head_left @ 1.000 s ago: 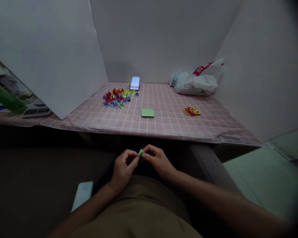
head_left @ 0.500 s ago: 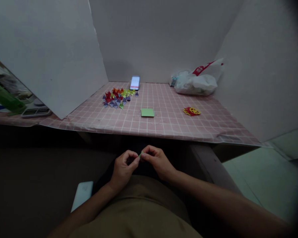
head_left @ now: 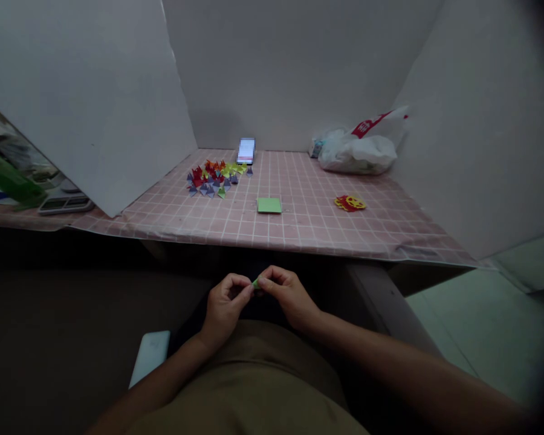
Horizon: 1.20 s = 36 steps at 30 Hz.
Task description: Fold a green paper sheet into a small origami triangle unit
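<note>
Between my fingertips is a small piece of green folded paper (head_left: 255,283), mostly hidden by the fingers. My left hand (head_left: 225,304) pinches it from the left with thumb and forefinger. From the other side my right hand (head_left: 291,296) grips it the same way. Both hands are over my lap, below the table's front edge. On the table ahead lies a stack of green square paper (head_left: 269,205). To its left stand many small folded paper figures (head_left: 215,176) in red, orange, yellow, purple and green.
A lit phone (head_left: 246,151) leans at the back of the pink checked table (head_left: 299,232). Red and yellow cut-out shapes (head_left: 350,203) lie on the right, before a white plastic bag (head_left: 358,154). White panels enclose the table. A kitchen scale (head_left: 66,204) sits left; a pale flat device (head_left: 150,356) lies beside me.
The green paper has turned slightly between my fingertips, and a little more of it shows. Both hands stay almost in place, still pinching it. The table's contents are unchanged.
</note>
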{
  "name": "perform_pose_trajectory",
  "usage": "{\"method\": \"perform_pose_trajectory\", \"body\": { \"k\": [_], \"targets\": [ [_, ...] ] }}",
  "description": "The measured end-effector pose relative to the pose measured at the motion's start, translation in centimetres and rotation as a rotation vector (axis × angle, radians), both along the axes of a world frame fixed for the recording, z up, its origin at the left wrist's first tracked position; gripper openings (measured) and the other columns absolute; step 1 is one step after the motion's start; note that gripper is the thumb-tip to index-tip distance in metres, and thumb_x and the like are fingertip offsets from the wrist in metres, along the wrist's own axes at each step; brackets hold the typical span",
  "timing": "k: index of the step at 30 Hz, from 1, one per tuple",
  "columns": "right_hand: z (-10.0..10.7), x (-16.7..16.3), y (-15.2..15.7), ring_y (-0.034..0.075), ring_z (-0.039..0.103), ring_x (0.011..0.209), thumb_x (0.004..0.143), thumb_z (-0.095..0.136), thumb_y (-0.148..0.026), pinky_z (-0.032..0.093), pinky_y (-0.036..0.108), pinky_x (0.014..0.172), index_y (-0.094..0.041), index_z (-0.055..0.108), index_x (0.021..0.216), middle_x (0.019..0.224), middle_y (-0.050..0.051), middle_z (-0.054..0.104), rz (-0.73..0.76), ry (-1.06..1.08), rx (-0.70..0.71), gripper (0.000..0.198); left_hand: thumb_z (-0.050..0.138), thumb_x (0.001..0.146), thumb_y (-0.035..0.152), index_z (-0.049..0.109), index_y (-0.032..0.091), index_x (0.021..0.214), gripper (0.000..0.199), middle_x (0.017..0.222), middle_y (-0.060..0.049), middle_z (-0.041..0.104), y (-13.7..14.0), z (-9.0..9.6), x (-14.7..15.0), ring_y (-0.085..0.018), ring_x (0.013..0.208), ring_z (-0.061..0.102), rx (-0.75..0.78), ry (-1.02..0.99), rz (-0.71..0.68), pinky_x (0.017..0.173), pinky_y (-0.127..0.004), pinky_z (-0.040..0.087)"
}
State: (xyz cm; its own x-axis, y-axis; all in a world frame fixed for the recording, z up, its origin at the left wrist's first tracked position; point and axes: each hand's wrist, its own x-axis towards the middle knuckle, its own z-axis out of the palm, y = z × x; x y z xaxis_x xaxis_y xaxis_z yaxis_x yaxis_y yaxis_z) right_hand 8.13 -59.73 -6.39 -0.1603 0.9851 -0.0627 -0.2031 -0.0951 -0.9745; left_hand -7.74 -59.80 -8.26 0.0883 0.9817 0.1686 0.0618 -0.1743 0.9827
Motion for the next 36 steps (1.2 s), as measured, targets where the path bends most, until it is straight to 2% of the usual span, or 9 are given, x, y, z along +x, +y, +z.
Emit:
{"method": "perform_pose_trajectory", "body": {
  "k": [6, 14, 19, 23, 26, 29, 33, 36],
  "targets": [
    [0.08, 0.09, 0.27, 0.012, 0.053, 0.063, 0.075, 0.068, -0.028, 0.041, 0.026, 0.065, -0.016, 0.06, 0.068, 0.065, -0.001, 0.06, 0.041, -0.079, 0.008, 0.016, 0.069, 0.077, 0.029, 0.065, 0.017, 0.088, 0.017, 0.074, 0.0, 0.066, 0.09, 0.35, 0.07, -0.013, 0.066, 0.061, -0.116, -0.098, -0.02, 0.063, -0.023, 0.049],
    [-0.29, 0.66, 0.33, 0.012, 0.049, 0.063, 0.08, 0.061, -0.027, 0.038, 0.026, 0.062, -0.015, 0.06, 0.069, 0.065, -0.001, 0.057, 0.046, -0.293, 0.175, 0.016, 0.067, 0.079, 0.034, 0.065, 0.015, 0.08, 0.019, 0.067, 0.001, 0.063, 0.17, 0.52, -0.02, -0.012, 0.06, 0.057, -0.163, 0.011, -0.094, 0.059, -0.023, 0.045],
    [-0.2, 0.77, 0.57, 0.011, 0.048, 0.06, 0.081, 0.059, -0.03, 0.036, 0.025, 0.059, -0.016, 0.057, 0.068, 0.063, -0.002, 0.055, 0.143, -0.292, 0.148, 0.02, 0.061, 0.083, 0.035, 0.062, 0.015, 0.073, 0.022, 0.06, 0.002, 0.058, 0.18, 0.68, -0.46, -0.011, 0.056, 0.053, -0.134, 0.121, -0.135, 0.056, -0.022, 0.041],
    [0.1, 0.93, 0.62, 0.01, 0.047, 0.055, 0.081, 0.059, -0.032, 0.035, 0.023, 0.054, -0.015, 0.057, 0.072, 0.06, -0.002, 0.054, 0.243, -0.297, 0.094, 0.02, 0.059, 0.084, 0.035, 0.06, 0.015, 0.069, 0.024, 0.059, 0.002, 0.055, 0.26, 0.92, -0.84, -0.011, 0.055, 0.049, -0.148, 0.147, -0.231, 0.055, -0.022, 0.038],
    [0.33, 0.99, 0.55, 0.01, 0.047, 0.052, 0.082, 0.057, -0.032, 0.034, 0.023, 0.052, -0.015, 0.057, 0.068, 0.056, -0.003, 0.053, 0.238, -0.351, 0.106, 0.022, 0.057, 0.085, 0.035, 0.058, 0.015, 0.07, 0.025, 0.061, 0.002, 0.053, 0.26, 1.02, -0.9, -0.011, 0.056, 0.048, -0.164, 0.115, -0.279, 0.055, -0.022, 0.038],
    [0.37, 0.93, 0.56, 0.01, 0.048, 0.051, 0.083, 0.054, -0.03, 0.036, 0.022, 0.051, -0.015, 0.057, 0.067, 0.056, -0.002, 0.054, 0.231, -0.38, 0.103, 0.022, 0.055, 0.086, 0.036, 0.056, 0.016, 0.07, 0.026, 0.061, 0.003, 0.051, 0.31, 0.99, -0.81, -0.01, 0.056, 0.046, -0.162, 0.084, -0.255, 0.055, -0.022, 0.037],
    [0.27, 0.76, 0.61, 0.009, 0.048, 0.047, 0.082, 0.055, -0.028, 0.037, 0.022, 0.049, -0.015, 0.058, 0.067, 0.055, -0.002, 0.055, 0.308, -0.366, 0.025, 0.02, 0.057, 0.085, 0.036, 0.056, 0.016, 0.07, 0.025, 0.058, 0.004, 0.049, 0.49, 0.74, -0.65, -0.01, 0.055, 0.044, -0.168, 0.068, -0.188, 0.054, -0.022, 0.035],
    [0.28, 0.62, 0.42, 0.009, 0.049, 0.047, 0.083, 0.055, -0.029, 0.037, 0.021, 0.048, -0.016, 0.058, 0.068, 0.056, -0.003, 0.056, 0.265, -0.355, 0.046, 0.02, 0.056, 0.086, 0.038, 0.059, 0.016, 0.077, 0.024, 0.061, 0.003, 0.053, 0.58, 0.61, -0.54, -0.011, 0.057, 0.048, -0.217, -0.011, -0.167, 0.057, -0.023, 0.038]
  ]
}}
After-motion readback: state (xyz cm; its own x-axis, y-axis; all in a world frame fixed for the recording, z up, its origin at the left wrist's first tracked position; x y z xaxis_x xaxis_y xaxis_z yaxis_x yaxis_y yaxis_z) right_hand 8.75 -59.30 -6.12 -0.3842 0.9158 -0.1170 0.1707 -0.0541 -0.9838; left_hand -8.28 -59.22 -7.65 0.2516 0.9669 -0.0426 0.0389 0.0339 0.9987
